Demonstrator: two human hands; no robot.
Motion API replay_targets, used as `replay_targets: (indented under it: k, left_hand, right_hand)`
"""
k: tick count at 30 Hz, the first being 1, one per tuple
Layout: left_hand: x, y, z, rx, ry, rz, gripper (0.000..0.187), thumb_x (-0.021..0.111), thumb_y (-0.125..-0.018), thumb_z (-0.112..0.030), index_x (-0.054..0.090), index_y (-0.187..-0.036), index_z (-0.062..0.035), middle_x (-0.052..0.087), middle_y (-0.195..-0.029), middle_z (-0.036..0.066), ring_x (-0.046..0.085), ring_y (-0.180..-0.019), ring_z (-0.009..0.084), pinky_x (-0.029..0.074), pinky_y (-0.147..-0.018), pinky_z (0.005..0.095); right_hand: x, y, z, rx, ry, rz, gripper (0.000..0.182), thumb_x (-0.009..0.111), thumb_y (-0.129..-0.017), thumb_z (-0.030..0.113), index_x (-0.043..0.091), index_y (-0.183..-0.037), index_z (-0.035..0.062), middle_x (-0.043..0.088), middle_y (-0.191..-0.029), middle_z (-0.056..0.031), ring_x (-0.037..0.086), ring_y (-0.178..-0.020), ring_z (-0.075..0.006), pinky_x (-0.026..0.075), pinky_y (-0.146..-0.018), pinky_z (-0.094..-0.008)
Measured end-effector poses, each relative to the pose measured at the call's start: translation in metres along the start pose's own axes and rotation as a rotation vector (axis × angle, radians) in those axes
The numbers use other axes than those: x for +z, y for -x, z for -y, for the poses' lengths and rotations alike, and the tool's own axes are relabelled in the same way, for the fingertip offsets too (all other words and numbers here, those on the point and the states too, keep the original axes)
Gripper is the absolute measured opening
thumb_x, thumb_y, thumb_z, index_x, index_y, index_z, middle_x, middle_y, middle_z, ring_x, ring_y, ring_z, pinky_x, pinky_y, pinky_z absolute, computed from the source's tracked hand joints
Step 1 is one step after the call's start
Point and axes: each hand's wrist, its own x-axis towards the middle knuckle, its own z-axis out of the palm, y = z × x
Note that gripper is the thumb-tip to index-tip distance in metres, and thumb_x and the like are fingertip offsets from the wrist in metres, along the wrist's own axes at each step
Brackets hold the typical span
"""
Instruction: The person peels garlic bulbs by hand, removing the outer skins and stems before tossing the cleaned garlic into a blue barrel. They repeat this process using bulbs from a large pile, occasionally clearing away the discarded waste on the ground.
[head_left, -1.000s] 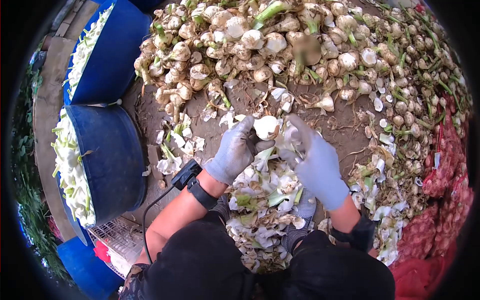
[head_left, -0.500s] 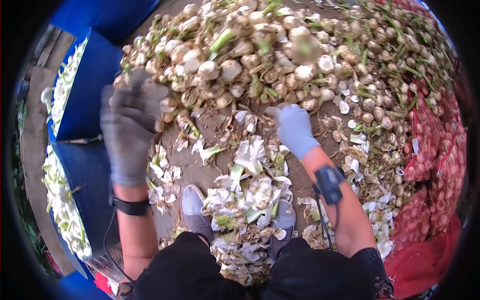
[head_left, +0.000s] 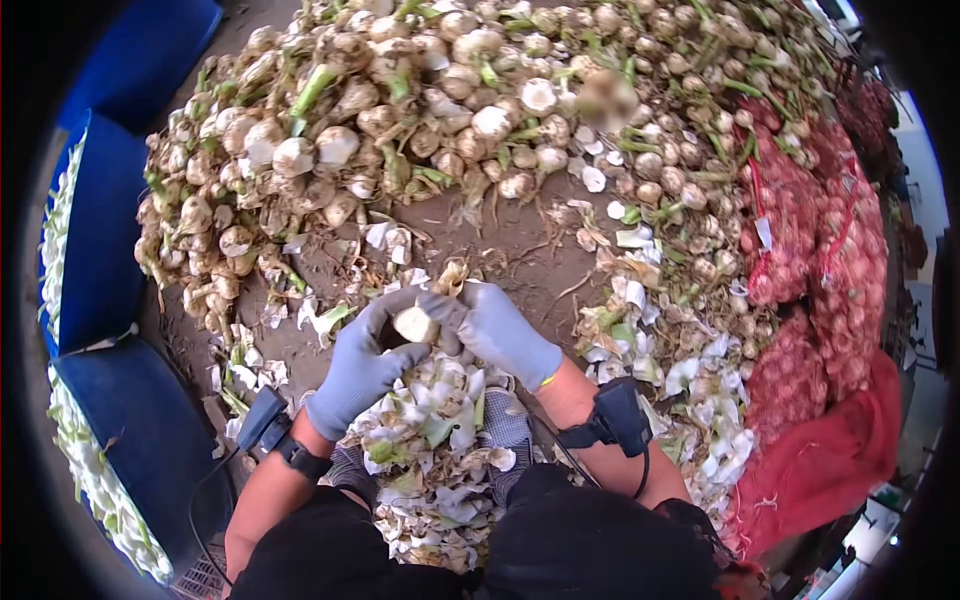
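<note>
Both my hands wear grey gloves and meet in the middle of the view over a garlic bulb [head_left: 414, 323] with dirty outer skin. My left hand [head_left: 358, 365] cups the bulb from below and the left. My right hand [head_left: 497, 330] grips it from the right, its fingers pressed on the bulb's top. A wristband device with a cable sits on each forearm. Beneath my hands, a heap of peeled skins and green-white trimmings [head_left: 440, 440] covers my shoes.
A large pile of unpeeled garlic bulbs [head_left: 420, 110] with green stalks lies on the dirt ahead. Blue tubs [head_left: 110, 270] holding white peeled stalks stand at the left. Red mesh sacks [head_left: 830, 290] full of bulbs lie at the right.
My left hand came back from the left, near the tubs and the pile, to the middle. My right hand drew in from the pile. Both now hold a fresh bulb.
</note>
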Motion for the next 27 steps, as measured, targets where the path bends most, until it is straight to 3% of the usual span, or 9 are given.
replay_targets:
  k: [3,10,12,16,19,21,22,24,27]
  left_hand:
    - [0.001,0.007,0.004,0.007,-0.016,-0.027,0.055,0.072,-0.080,0.003,0.051,-0.130,-0.0002,0.060,-0.118,0.005,0.059,-0.106,0.0120,0.050,-0.092,0.0271]
    - [-0.014,0.013,0.022,-0.003,0.189,-0.088,0.060,0.078,-0.080,-0.015,0.050,-0.130,-0.0013,0.064,-0.107,0.005,0.062,-0.091,0.0138,0.054,-0.075,0.0275]
    - [-0.011,0.016,0.007,-0.104,0.324,-0.001,0.065,0.072,-0.086,-0.028,0.042,-0.138,-0.0055,0.065,-0.098,0.006,0.063,-0.068,0.0142,0.053,-0.062,0.0254]
    - [-0.019,0.013,0.018,-0.167,0.681,0.114,0.071,0.053,-0.092,-0.056,0.032,-0.147,-0.0161,0.064,-0.099,0.006,0.059,-0.062,0.0129,0.046,-0.052,0.0236]
    - [-0.014,0.013,0.014,-0.238,0.801,0.080,0.078,0.052,-0.089,-0.063,0.029,-0.148,-0.0185,0.061,-0.098,0.006,0.058,-0.068,0.0120,0.046,-0.052,0.0239]
    - [-0.010,0.012,0.007,-0.177,0.809,0.085,0.081,0.056,-0.089,-0.059,0.025,-0.150,-0.0160,0.061,-0.102,0.007,0.058,-0.072,0.0106,0.047,-0.054,0.0241]
    - [-0.011,0.015,-0.002,-0.178,0.808,0.080,0.081,0.056,-0.089,-0.059,0.025,-0.150,-0.0160,0.061,-0.102,0.007,0.058,-0.072,0.0106,0.047,-0.054,0.0241]
    - [-0.015,0.017,-0.016,-0.186,0.063,0.117,0.080,0.059,-0.091,-0.053,0.025,-0.150,-0.0122,0.062,-0.103,0.007,0.059,-0.071,0.0097,0.049,-0.058,0.0241]
    - [-0.035,0.009,0.021,0.044,-0.042,-0.013,0.078,0.059,-0.093,-0.048,0.027,-0.147,-0.0024,0.063,-0.099,0.005,0.059,-0.066,0.0081,0.049,-0.058,0.0219]
  right_hand:
    - [0.013,0.004,-0.009,-0.120,-0.161,-0.018,0.048,0.056,-0.096,0.044,0.062,-0.082,-0.0010,0.057,-0.057,-0.0036,0.052,-0.044,-0.0088,0.042,-0.041,-0.0219]
    - [0.025,0.012,-0.012,-0.046,-0.164,-0.012,0.042,0.050,-0.100,0.034,0.060,-0.081,-0.0021,0.059,-0.059,-0.0027,0.051,-0.043,-0.0081,0.040,-0.041,-0.0229]
    - [0.021,0.010,-0.017,-0.038,-0.146,-0.025,0.039,0.054,-0.097,0.031,0.060,-0.078,-0.0020,0.061,-0.059,-0.0095,0.053,-0.043,-0.0157,0.043,-0.043,-0.0292]
    - [0.029,0.010,-0.013,-0.460,0.779,-0.407,0.035,0.062,-0.087,0.029,0.058,-0.070,-0.0015,0.058,-0.061,-0.0229,0.060,-0.058,-0.0395,0.047,-0.055,-0.0458]
    - [0.030,0.003,-0.020,-0.597,0.988,-0.365,0.029,0.064,-0.088,0.026,0.063,-0.080,-0.0027,0.062,-0.068,-0.0205,0.064,-0.066,-0.0366,0.049,-0.060,-0.0429]
    - [0.036,-0.007,-0.029,-0.641,0.241,-0.329,0.022,0.064,-0.089,0.017,0.065,-0.095,-0.0039,0.066,-0.079,-0.0141,0.066,-0.071,-0.0280,0.051,-0.062,-0.0369]
    - [0.034,-0.008,-0.031,-0.640,0.237,-0.325,0.022,0.064,-0.089,0.017,0.065,-0.095,-0.0039,0.066,-0.079,-0.0141,0.066,-0.071,-0.0280,0.051,-0.062,-0.0369]
    - [0.032,-0.006,-0.020,-0.289,-0.132,-0.108,0.021,0.063,-0.092,0.010,0.064,-0.107,-0.0041,0.066,-0.086,-0.0063,0.064,-0.071,-0.0165,0.050,-0.063,-0.0287]
    - [0.031,0.006,0.010,-0.023,-0.082,-0.137,0.018,0.060,-0.093,0.008,0.063,-0.106,-0.0043,0.066,-0.087,-0.0044,0.061,-0.073,-0.0086,0.049,-0.063,-0.0223]
